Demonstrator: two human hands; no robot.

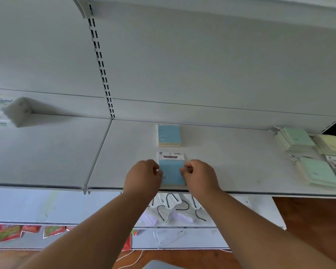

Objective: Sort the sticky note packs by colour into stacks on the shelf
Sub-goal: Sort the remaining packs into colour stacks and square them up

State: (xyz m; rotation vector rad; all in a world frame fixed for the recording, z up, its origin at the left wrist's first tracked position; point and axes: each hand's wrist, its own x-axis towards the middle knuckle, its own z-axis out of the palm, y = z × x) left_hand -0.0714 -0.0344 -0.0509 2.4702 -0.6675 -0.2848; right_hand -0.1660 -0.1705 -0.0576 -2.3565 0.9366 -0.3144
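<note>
A blue sticky note pack (171, 172) with a white header card lies near the front edge of the white shelf (231, 162). My left hand (144, 176) pinches its left edge and my right hand (199, 176) pinches its right edge, fingers curled. Behind it, toward the back of the shelf, sits a second blue pack (169, 135) on a small stack. At the right end lie green packs (295, 139), another green stack (316, 172) and yellow packs (331, 144).
A slotted upright (102, 66) divides the back panel. Boxes of tissues (2, 111) stand at the far left. The lower shelf holds face masks (173, 208) and red snack packets (8, 232). Wooden floor shows below.
</note>
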